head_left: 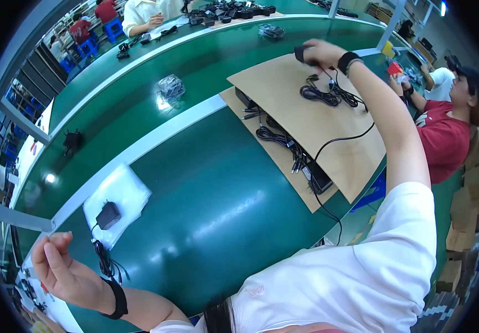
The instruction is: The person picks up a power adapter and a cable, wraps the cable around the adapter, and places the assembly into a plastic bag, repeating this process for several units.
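Two hands work far apart. At lower left, the left hand [64,272] hangs empty, fingers loosely curled, just below a black adapter [108,215] lying on a clear bag [128,191]; its cord bundle [106,263] trails down toward that wrist. At upper right, the right hand [320,53] grips another adapter [300,54] above the cardboard sheet [284,89], its cable [334,94] hanging below.

The right hand [320,54], far out at one o'clock, is motion-blurred, so its fingers [306,51] and the small black thing [299,53] they close on cannot be told apart clearly. At eight o'clock the black cable [105,261] runs partly behind the left hand [64,272]. The stacked cardboard sheets [311,111] hide most of the black adapters [318,177] wedged between them.
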Available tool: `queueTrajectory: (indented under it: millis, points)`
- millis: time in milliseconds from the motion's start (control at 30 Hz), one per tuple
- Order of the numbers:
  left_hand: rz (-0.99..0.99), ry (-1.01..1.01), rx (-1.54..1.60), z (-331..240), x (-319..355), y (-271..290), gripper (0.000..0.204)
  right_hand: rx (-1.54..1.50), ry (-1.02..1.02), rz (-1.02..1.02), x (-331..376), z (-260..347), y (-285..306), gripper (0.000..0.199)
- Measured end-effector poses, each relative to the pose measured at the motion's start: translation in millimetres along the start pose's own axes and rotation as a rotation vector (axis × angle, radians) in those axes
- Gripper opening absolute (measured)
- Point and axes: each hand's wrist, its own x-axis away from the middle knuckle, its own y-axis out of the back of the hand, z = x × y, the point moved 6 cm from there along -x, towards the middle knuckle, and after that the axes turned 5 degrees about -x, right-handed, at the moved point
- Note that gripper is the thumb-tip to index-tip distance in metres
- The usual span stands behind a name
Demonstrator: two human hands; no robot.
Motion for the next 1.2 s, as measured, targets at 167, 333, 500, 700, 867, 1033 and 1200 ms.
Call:
queueTrajectory:
  millis: [167,333,500,700,867,1033,1200]
  points:
    - [0.101,0.017,0.095,-2,1,-18,0.018,-0.888,0.425,0.054,40,60,68,0.025]
    - [0.146,0.15,0.206,-7,6,-42,0.019,-0.996,0.713,0.31,142,214,-27,0.034]
    - [0.439,0.373,0.572,-1,36,-157,0.071,0.182,1.309,0.152,205,276,-169,0.027]
    - [-0.048,0.424,0.926,21,17,-71,0.04,0.114,1.69,0.151,254,273,-314,0.032]
    - [-0.1,0.285,0.951,11,2,-36,0.042,-0.216,1.53,0.544,228,258,-332,0.064]
    - [-0.229,0.164,1.095,19,-15,-15,0.032,-0.539,1.097,0.902,175,234,-388,0.094]
    - [-0.284,0.129,1.107,35,-31,9,0.03,-1.007,0.48,1.165,149,209,-414,0.06]
